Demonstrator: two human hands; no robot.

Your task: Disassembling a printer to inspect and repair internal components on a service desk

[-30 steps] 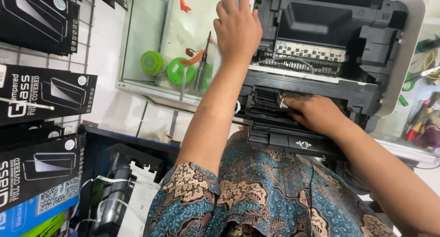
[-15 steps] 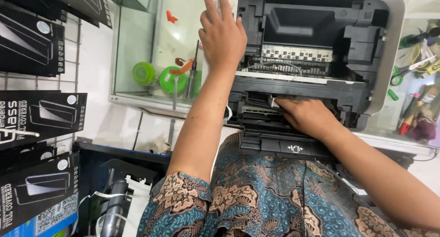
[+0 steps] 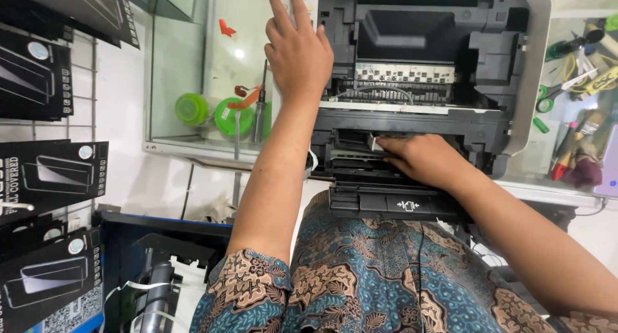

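Observation:
An opened black and white printer [image 3: 444, 56] stands on a glass counter in front of me, its lid raised and inner parts bare. My left hand [image 3: 297, 46] rests flat against the printer's upper left edge, fingers spread by a small button panel. My right hand [image 3: 418, 158] reaches into the dark front slot of the printer, fingertips pushed inside next to a small white part; whether it grips anything is hidden. The printer's black front tray [image 3: 393, 201] sticks out just below that hand, over my patterned blue and brown garment.
A glass display case [image 3: 193, 69] at left holds green round containers [image 3: 222, 114] and upright tools. Black flat packages [image 3: 45, 172] hang on a wire rack at far left. Tools and pens [image 3: 579, 82] crowd the right counter. Another dark machine [image 3: 154, 288] sits below left.
The view has shifted down and left over the second. Both hands stay on the printer; the left hand has slid slightly up its left edge, the right stays in the front slot.

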